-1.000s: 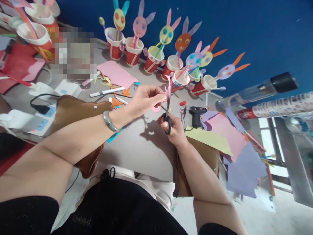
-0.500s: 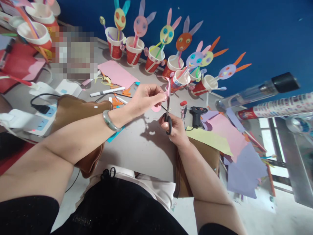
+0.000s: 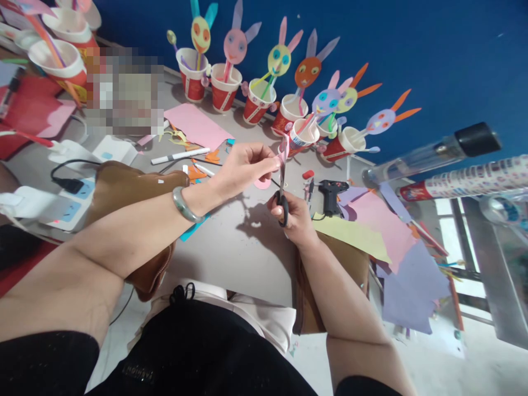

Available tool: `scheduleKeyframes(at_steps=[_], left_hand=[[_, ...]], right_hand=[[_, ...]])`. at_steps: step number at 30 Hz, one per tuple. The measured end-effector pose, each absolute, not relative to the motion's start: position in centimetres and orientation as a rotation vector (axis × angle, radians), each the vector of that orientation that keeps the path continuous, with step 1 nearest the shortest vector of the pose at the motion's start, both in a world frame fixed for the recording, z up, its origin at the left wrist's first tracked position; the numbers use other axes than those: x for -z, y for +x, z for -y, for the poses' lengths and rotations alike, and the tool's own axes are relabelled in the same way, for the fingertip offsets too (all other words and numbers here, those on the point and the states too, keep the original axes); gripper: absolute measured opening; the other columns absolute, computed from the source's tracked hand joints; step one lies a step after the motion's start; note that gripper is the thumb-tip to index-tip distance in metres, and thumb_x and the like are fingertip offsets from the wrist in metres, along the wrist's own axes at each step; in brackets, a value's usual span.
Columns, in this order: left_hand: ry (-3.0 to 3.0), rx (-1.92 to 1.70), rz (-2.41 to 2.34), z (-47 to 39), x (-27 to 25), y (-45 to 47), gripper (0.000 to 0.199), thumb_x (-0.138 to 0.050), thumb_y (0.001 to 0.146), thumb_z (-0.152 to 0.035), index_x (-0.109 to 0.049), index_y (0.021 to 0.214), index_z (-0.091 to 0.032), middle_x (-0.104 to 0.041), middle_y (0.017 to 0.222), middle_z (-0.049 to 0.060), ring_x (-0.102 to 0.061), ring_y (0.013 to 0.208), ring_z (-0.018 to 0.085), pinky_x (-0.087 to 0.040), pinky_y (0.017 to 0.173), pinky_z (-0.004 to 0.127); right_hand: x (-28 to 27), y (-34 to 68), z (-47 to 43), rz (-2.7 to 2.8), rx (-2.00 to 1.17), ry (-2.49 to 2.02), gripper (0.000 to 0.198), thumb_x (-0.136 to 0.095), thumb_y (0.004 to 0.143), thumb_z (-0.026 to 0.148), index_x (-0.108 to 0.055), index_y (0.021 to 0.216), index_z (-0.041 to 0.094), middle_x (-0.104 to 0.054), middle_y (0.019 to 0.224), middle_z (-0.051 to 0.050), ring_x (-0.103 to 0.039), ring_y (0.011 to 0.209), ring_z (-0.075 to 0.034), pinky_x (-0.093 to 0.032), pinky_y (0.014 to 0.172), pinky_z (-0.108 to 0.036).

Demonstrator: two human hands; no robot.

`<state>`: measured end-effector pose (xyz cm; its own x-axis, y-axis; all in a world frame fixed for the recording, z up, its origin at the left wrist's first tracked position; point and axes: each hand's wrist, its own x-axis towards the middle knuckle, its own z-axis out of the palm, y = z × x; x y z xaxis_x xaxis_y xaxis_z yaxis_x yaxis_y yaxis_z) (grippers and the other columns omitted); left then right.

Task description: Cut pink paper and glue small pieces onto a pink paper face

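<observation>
My left hand (image 3: pixel 253 168) pinches a small piece of pink paper (image 3: pixel 284 147) between thumb and fingers, above the table. My right hand (image 3: pixel 295 217) is closed round the black handles of a pair of scissors (image 3: pixel 282 190), whose blades point away from me and meet the paper. How far the blades are apart is hard to make out. Below the left hand, a pink paper disc (image 3: pixel 262 183) lies on the table. Just beyond the blade tips stands a red and white paper cup (image 3: pixel 303 137) with a purple paper rabbit face (image 3: pixel 325 103) on it.
Several paper cups with rabbit faces, such as an orange one (image 3: pixel 307 71), line the blue wall. A black glue gun (image 3: pixel 331 197) and coloured paper sheets (image 3: pixel 416 286) lie right. Left are a marker (image 3: pixel 180 155), paper scraps, a brown pouch (image 3: pixel 136 184) and a power strip (image 3: pixel 78 201).
Around the scissor tips, the pink paper has shifted slightly. Both hands keep nearly the same position and grip, and the whole view has moved a little.
</observation>
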<state>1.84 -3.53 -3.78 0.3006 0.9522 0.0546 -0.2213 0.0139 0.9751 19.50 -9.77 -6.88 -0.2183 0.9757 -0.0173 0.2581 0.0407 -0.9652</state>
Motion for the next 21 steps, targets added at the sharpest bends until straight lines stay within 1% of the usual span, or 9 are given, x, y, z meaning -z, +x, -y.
scheduleKeyframes(at_steps=[8,14,21], left_hand=[[1.223,-1.041,-0.803,3.49,3.82,1.81,0.024,-0.068,0.086,-0.005,-0.061,0.065,-0.015,-0.062,0.056,-0.003,-0.057,0.054,0.005,-0.048,0.059,0.018],[1.229,-1.027,-0.804,3.53,3.76,1.79,0.025,-0.065,0.085,-0.002,-0.060,0.064,-0.015,-0.063,0.056,-0.002,-0.057,0.054,0.006,-0.047,0.059,0.018],[1.214,-1.037,-0.812,3.51,3.78,1.85,0.024,-0.067,0.085,-0.004,-0.060,0.065,-0.015,-0.062,0.057,-0.003,-0.057,0.054,0.005,-0.048,0.059,0.018]], right_hand=[[6.67,19.37,9.89,1.576,-1.251,-1.258,0.070,-0.077,0.065,0.087,-0.052,0.063,0.022,-0.052,0.063,0.003,-0.039,0.060,-0.012,-0.037,0.061,-0.031],[6.76,19.57,9.87,1.614,-1.198,-1.289,0.071,-0.074,0.066,0.090,-0.051,0.064,0.022,-0.051,0.063,0.003,-0.040,0.062,-0.013,-0.038,0.064,-0.032],[6.84,19.62,9.85,1.595,-1.201,-1.289,0.072,-0.075,0.065,0.089,-0.051,0.062,0.022,-0.051,0.062,0.003,-0.040,0.060,-0.012,-0.036,0.062,-0.031]])
